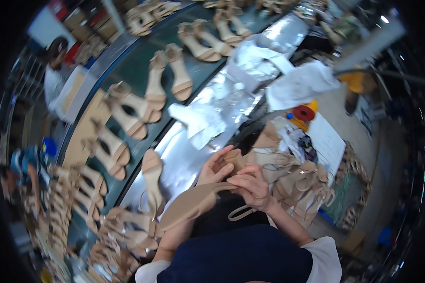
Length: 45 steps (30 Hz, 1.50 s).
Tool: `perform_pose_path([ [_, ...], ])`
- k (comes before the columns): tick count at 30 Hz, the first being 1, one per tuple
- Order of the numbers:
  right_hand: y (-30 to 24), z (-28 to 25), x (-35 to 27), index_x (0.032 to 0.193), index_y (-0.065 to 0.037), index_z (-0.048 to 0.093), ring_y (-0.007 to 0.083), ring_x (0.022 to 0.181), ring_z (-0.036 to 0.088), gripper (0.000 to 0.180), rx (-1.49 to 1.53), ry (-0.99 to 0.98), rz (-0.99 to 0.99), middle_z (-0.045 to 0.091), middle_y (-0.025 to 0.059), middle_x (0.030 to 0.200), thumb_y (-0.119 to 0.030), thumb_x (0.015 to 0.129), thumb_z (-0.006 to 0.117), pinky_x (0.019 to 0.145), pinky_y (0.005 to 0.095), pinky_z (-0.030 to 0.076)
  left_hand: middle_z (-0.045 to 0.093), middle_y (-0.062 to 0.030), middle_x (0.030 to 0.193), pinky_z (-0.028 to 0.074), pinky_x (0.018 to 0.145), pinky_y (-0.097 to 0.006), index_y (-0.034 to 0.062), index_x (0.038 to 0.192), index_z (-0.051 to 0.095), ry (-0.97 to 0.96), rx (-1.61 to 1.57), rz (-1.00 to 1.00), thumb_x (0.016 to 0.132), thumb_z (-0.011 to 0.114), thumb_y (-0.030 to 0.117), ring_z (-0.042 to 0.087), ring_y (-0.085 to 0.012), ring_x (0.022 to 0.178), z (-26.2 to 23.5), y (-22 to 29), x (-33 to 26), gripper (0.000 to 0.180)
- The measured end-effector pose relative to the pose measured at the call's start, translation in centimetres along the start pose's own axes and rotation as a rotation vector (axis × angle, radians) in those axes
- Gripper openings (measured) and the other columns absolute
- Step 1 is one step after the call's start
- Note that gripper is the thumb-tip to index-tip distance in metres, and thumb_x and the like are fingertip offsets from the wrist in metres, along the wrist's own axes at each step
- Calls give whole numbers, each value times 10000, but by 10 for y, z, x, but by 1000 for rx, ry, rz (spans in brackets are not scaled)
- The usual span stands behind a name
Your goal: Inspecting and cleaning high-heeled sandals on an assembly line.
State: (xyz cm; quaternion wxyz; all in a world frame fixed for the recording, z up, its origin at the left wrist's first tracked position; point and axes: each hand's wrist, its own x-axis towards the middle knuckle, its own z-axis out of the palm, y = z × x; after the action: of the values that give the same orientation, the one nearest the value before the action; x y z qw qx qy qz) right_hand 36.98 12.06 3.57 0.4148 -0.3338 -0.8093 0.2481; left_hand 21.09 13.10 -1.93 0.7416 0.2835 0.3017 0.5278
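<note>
A beige sandal [189, 203] is held in front of my body, its broad front part toward the lower left and its thin strap loop hanging at the right. My right hand [252, 187] is closed around its narrow rear part. My left hand [214, 168] is closed, with fingers and thumb at a tan block-like piece [235, 161] that looks like the heel. How that piece joins the sandal is hidden by my fingers. Another beige sandal [152, 172] lies on the silvery work surface [177, 141] just left of my hands.
Pairs of beige sandals [174, 73] line a green conveyor belt [141, 53] beyond the work surface. More sandals [123, 228] pile up at lower left, and beige straps and sandals [295, 186] at right. White cloths [303, 85] and tape rolls [304, 113] lie ahead. Two people are at far left.
</note>
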Motion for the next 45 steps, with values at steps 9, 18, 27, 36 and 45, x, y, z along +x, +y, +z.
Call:
perform_pose_path([
  [9,93,-258,-99,943,-52,658,235,958,493,216,-647,451,480,630,57,900,1,736,625,859,332,394,548,-145,1188,474,892,-303,-1,1294,411,-19,28,-159,897,556,81,579,-201,1039,16,-39,16,431],
  [18,236,-342,-119,950,-61,668,249,1004,458,251,-690,444,432,640,54,963,-13,708,624,906,335,362,625,-117,1020,506,797,-263,-27,1182,505,170,147,-281,920,529,97,620,-150,875,38,-68,17,290],
  [27,259,-352,-123,940,-73,668,249,981,458,236,-679,416,409,621,41,942,-26,712,628,891,333,364,633,-116,974,512,775,-263,-27,1138,527,266,127,-227,936,498,110,619,-143,839,49,-74,21,245],
  [36,258,-346,-122,956,-69,666,245,996,456,260,-631,446,433,621,45,950,-4,709,616,905,329,365,632,-117,949,518,757,-276,-18,1104,550,353,164,-178,941,489,145,624,-157,816,48,-62,15,238],
  [45,92,-247,-74,886,-43,661,251,938,539,240,-331,169,388,624,68,884,40,666,615,848,341,417,628,-128,1061,468,890,-289,-37,1186,537,221,486,-19,932,515,135,604,-175,987,53,-33,30,307],
])
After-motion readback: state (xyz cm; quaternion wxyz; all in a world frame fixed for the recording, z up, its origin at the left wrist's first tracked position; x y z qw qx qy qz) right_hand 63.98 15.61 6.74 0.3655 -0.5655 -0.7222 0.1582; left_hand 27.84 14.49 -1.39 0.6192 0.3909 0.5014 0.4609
